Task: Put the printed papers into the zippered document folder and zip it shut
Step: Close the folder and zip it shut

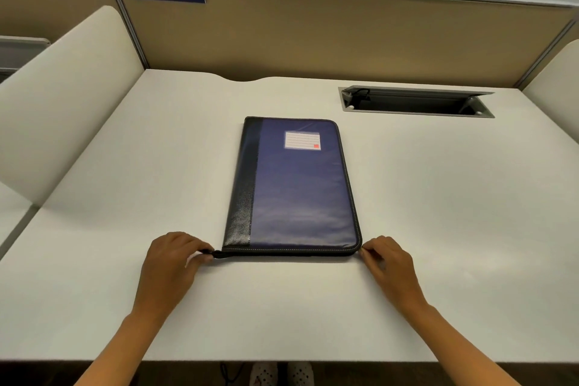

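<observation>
Head view, from the left: my left hand [170,263] pinches the pull [216,254], thumb and fingers curled round it, at the near left corner of the folder [297,191]. The folder lies flat and closed on the desk [438,197], with its long axis running away from me and its spine on the left. Its near edge runs rightward from the pull to my right hand [391,266], whose fingertips meet the near right corner. I cannot tell whether they pinch or only press. No papers show; probably they are inside. The zip teeth are too dark to read.
</observation>
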The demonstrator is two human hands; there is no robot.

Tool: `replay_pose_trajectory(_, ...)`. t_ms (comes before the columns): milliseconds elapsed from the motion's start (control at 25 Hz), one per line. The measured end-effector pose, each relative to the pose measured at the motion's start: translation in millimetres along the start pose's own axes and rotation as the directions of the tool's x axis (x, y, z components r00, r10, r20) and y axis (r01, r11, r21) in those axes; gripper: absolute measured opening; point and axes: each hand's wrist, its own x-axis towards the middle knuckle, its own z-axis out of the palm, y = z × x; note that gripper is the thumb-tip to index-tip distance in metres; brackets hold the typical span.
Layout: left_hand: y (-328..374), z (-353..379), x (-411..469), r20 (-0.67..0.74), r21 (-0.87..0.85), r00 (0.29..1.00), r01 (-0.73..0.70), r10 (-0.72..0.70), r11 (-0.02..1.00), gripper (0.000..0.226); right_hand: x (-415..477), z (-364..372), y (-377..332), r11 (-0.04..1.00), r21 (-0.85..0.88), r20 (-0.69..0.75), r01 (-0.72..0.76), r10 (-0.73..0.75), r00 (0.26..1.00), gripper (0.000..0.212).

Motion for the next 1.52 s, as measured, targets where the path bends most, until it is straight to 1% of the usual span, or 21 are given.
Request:
replay_pose_trajectory(80, 21, -2, 10, -0.015, 0.001, 0.996, -0.088, 0.088, 0.996, 0.025, -4, 4, -2, 0.995, 0.064, -0.065, -0.073, 0.078, 0.995, 0.011)
replay_pose_trajectory(160, 57, 8, 22, 0.008, -0.057, 0.980, -0.201, 0.201, 0.978, 0.023, -9, 11, -6, 0.984, 0.121, -0.115, -0.127, 0.141, 0.983, 0.010)
replay_pose_trajectory(240, 101, 29, 32, 0.091, -0.122, 0.941, -0.313, 0.325, 0.942, 0.018, -12, 16, -11, 0.974, 0.165, -0.168, -0.154, 0.181, 0.969, 0.010)
replay_pose_trajectory(360, 155, 60, 55, 0.181, -0.127, 0.860, -0.461, 0.478, 0.878, 0.021, -13, 16, -17, 0.954, 0.226, -0.215, -0.198, 0.247, 0.945, 0.010)
replay_pose_trajectory(440, 176, 73, 72, 0.255, -0.065, 0.798, -0.550, 0.547, 0.833, 0.029, -14, 17, -18, 0.945, 0.239, -0.219, -0.221, 0.275, 0.936, 0.011)
replay_pose_trajectory(520, 188, 81, 82, 0.348, 0.049, 0.730, -0.641, 0.588, 0.766, 0.032, -15, 17, -18, 0.941, 0.250, -0.217, -0.228, 0.284, 0.934, 0.011)
replay_pose_trajectory(600, 195, 87, 88, 0.458, 0.142, 0.665, -0.710, 0.590, 0.689, 0.024, -16, 16, -17, 0.938, 0.260, -0.213, -0.230, 0.288, 0.934, 0.012)
replay_pose_trajectory(680, 200, 92, 93, 0.506, 0.190, 0.619, -0.759, 0.600, 0.623, 0.019, -15, 16, -17, 0.935, 0.268, -0.210, -0.233, 0.293, 0.933, 0.013)
replay_pose_trajectory(840, 206, 95, 102, 0.492, 0.248, 0.538, -0.840, 0.685, 0.482, 0.018, -9, 15, -15, 0.934, 0.268, -0.181, -0.236, 0.289, 0.940, 0.013)
replay_pose_trajectory(960, 204, 91, 107, 0.473, 0.192, 0.476, -0.877, 0.742, 0.441, 0.017, 1, 13, -11, 0.935, 0.261, -0.177, -0.241, 0.292, 0.940, 0.014)
replay_pose_trajectory(1080, 202, 90, 110, 0.440, 0.158, 0.452, -0.890, 0.776, 0.428, 0.015, 16, 11, -3, 0.940, 0.247, -0.175, -0.234, 0.280, 0.944, 0.014)
replay_pose_trajectory(1280, 196, 97, 111, 0.461, 0.079, 0.418, -0.898, 0.783, 0.433, 0.010, 46, 12, 7, 0.950, 0.249, -0.131, -0.190, 0.228, 0.965, 0.012)
replay_pose_trajectory(1520, 191, 103, 115, 0.428, -0.024, 0.410, -0.886, 0.805, 0.464, 0.009, 99, 19, 20, 0.963, 0.233, -0.098, -0.137, 0.164, 0.982, 0.005)
